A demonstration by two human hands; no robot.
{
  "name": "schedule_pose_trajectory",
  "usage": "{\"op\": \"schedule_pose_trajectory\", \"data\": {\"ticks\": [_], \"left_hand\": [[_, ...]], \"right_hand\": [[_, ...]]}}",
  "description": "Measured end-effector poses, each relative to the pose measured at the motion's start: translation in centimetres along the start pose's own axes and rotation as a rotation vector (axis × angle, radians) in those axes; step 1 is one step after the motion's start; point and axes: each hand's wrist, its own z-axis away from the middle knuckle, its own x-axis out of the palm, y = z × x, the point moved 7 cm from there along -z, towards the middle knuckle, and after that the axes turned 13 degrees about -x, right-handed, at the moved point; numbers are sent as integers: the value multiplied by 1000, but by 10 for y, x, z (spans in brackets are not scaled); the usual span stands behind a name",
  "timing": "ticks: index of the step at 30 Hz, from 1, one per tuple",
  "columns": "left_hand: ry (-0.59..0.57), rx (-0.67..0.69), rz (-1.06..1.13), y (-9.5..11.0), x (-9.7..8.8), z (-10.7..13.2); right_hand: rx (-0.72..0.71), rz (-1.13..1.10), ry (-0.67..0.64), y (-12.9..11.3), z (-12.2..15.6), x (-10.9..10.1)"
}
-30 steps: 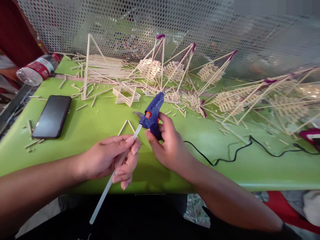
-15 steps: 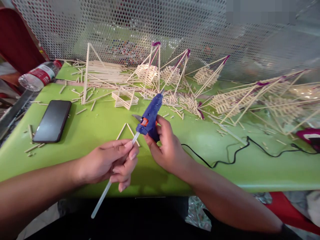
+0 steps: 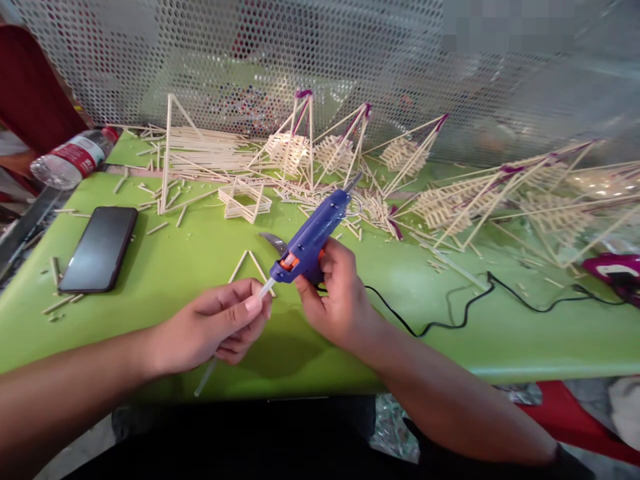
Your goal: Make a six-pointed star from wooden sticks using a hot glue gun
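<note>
A blue hot glue gun (image 3: 317,230) with an orange part at its rear is held by my right hand (image 3: 337,297), closed round its handle. Its nozzle points up and away to the right. My left hand (image 3: 230,323) pinches a translucent glue stick (image 3: 267,287), whose upper end sits at the back of the gun. The stick's lower end shows below my fingers. Just beyond my left hand, two thin wooden sticks (image 3: 240,267) form a V on the green table. A star-shaped stick frame (image 3: 245,202) lies farther back.
A phone (image 3: 100,250) and a plastic bottle (image 3: 75,159) are at the left. Stick structures with purple tips (image 3: 293,150) line the back, before a perforated metal panel (image 3: 210,60). A black cord (image 3: 453,325) and a magenta tool (image 3: 613,273) lie at the right.
The glue gun has tilted, its nozzle swinging right. My left hand stays on the glue stick, and less of the stick's lower end shows. The view has shifted slightly.
</note>
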Motion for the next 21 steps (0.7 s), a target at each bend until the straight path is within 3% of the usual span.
{"op": "schedule_pose_trajectory", "data": {"ticks": [4,10,21], "left_hand": [[49,-17,-21,-1,-2,-1],[20,-55,17,-3,-6,-2],[63,20,8,0,-7,-4]], "right_hand": [[-18,-1,-11,-4,-2,0],[-38,20,-72,-11,-7,2],[-69,35,-125,-19,-11,6]]}}
